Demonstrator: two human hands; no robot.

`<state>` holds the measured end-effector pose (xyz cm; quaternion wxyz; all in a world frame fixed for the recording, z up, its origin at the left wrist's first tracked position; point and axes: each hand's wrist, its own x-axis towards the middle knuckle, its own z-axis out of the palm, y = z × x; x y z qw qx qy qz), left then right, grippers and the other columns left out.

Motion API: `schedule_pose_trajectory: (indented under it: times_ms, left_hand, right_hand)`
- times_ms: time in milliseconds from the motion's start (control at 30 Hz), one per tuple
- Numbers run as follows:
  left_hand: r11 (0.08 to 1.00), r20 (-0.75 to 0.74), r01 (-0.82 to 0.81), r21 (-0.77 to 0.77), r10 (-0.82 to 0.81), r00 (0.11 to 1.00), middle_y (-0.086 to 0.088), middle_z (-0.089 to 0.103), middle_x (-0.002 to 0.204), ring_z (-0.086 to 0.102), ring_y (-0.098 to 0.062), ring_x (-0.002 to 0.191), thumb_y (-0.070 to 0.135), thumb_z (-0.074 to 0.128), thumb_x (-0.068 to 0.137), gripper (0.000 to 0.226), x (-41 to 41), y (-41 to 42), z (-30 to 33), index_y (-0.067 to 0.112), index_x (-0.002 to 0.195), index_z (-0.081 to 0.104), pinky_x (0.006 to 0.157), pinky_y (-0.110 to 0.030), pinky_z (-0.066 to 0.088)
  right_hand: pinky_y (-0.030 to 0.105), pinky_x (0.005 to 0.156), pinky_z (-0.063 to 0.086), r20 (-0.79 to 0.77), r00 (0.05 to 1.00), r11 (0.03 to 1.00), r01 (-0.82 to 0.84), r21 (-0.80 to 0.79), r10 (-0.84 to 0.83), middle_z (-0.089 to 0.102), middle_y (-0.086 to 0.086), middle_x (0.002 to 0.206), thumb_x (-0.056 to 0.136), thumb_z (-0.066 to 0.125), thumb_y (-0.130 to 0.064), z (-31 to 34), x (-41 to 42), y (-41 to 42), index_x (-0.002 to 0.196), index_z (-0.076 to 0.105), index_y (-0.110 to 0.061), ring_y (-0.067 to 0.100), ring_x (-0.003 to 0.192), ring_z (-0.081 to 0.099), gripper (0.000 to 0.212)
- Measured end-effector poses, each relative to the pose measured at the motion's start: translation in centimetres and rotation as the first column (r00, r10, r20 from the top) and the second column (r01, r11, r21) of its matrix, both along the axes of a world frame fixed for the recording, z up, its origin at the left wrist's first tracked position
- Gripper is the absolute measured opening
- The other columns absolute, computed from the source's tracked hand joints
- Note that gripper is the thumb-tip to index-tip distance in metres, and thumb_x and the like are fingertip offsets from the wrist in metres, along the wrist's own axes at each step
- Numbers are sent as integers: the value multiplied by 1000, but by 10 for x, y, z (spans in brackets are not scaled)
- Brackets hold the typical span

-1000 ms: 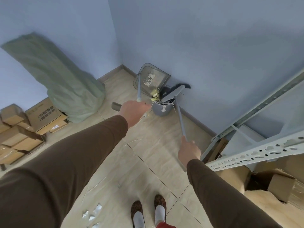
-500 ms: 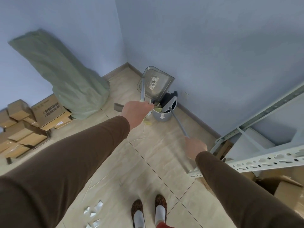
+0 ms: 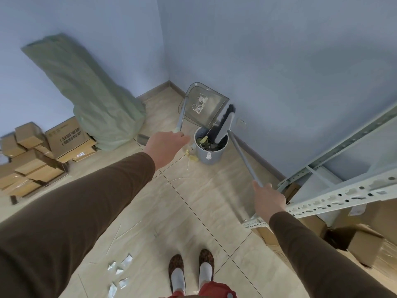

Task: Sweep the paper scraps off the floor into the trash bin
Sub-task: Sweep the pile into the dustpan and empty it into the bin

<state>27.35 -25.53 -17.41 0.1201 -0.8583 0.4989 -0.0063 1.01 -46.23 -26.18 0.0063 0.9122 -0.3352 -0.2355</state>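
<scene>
Tilting clear plastic dustpan (image 3: 204, 104), bristled broom (image 3: 224, 123), round grey bin (image 3: 209, 155)

Long brown sleeves (image 3: 90, 203), leopard-print slippers (image 3: 176, 264) over white socks (image 3: 178, 278), red garment (image 3: 211, 291)

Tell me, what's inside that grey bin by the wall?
The trash bin holds yellow-green leaf-like scraps and dark debris. The broom head dips in, covering part; the bottom is hidden.
</scene>
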Motion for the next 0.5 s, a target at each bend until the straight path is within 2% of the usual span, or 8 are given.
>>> schedule_pose_trajectory:
  times_ms: [200, 333, 400, 500]
  left_hand:
    - [998, -11, -52, -44, 51, 999, 4, 61, 109, 64, -23, 68, -11, 51, 84, 52, -2, 16, 9, 23, 123, 46, 49, -35, 47]
    - [979, -93, -128, -156, 115, 989, 5, 62, 105, 62, -23, 64, -11, 48, 82, 51, 4, 29, 7, 25, 118, 48, 54, -37, 52]
    - [946, -171, -224, -235, 187, 967, 6, 64, 102, 58, -21, 67, -10, 47, 83, 50, 10, 33, 6, 27, 115, 50, 57, -35, 47]
    - [864, -279, -368, -344, 280, 919, 8, 62, 100, 52, -18, 76, -7, 48, 82, 49, 19, 37, 4, 29, 114, 54, 65, -30, 38]
  right_hand:
    - [30, 71, 58, 30, 998, 998, 54, 22, -55, 45, 9, 142, 92, 37, 0, 8, -38, -5, 155, 15, -35, 17, 77, 66, 75]
    - [31, 71, 59, 101, 987, 987, 116, 113, -127, 50, 8, 134, 92, 40, -2, 6, -44, 2, 156, 13, -38, 13, 71, 64, 78]
    - [30, 72, 57, 133, 975, 971, 151, 185, -177, 53, 7, 126, 92, 40, -2, 6, -44, 8, 156, 15, -38, 13, 73, 63, 77]
    - [32, 70, 56, 186, 958, 950, 167, 263, -219, 55, 3, 104, 93, 41, -6, 11, -36, 19, 154, 19, -37, 12, 73, 60, 72]
